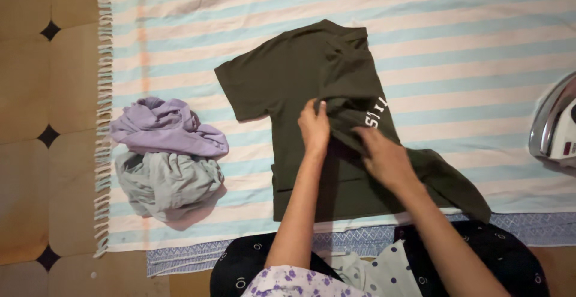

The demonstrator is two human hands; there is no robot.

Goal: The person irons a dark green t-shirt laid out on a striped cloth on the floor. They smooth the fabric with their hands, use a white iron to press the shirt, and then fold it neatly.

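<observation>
On striped cloth (468,39) spread over tiled floor (36,153): dark green t-shirt (294,81) laid flat, approx. centre, one sleeve out toward left, right side folded over w/ white print showing. Left hand (314,128) on shirt mid-body, fingers curled shut, pinching a fold of fabric. Right hand (384,156) just beside, fingers closed on same bunched fold, near the print. Both hands touching shirt, close together but apart from each other. Lower right part of shirt trailing off toward cloth edge. Left of shirt, near fringed edge: crumpled lilac garment (165,128) sitting atop crumpled grey garment (168,183), touching, well apart from hands. Far right edge: iron (555,123), partly cut off, resting on cloth, well apart from shirt. Bottom of view: patterned blue-white cloth (360,237) under striped one, plus lap in dark dotted fabric.
</observation>
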